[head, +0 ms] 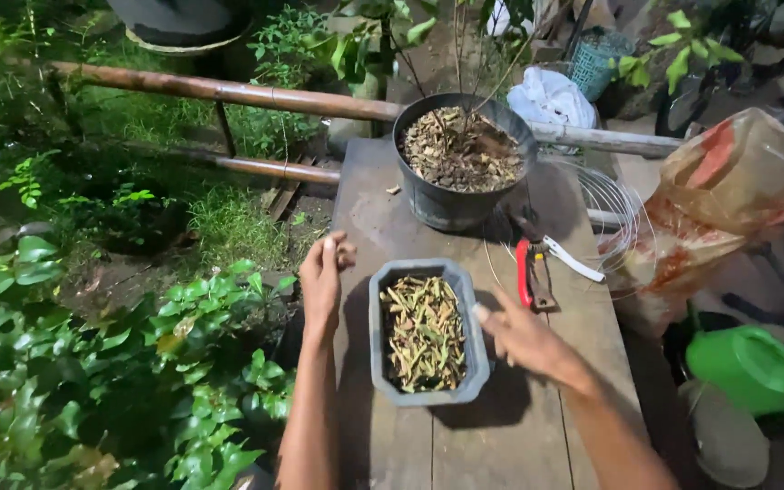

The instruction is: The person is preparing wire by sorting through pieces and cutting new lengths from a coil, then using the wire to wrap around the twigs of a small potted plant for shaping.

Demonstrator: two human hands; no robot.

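Two hands flank the grey planter [427, 332]: right hand [524, 336] fingers loosely spread, touching its rim; left hand [323, 277] pinched, just beside, its long axis running away.

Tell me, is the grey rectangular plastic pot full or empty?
Nearly full: the grey rectangular plastic pot holds pale dry plant cuttings close to its rim.

The rectangular planter [428, 396] looks like matt grey plastic, filled with dry, rough plant cuttings [424, 331]. It sits on a weathered wooden table [501, 436]. To the right, the watering can [755, 367] is glossy green plastic.
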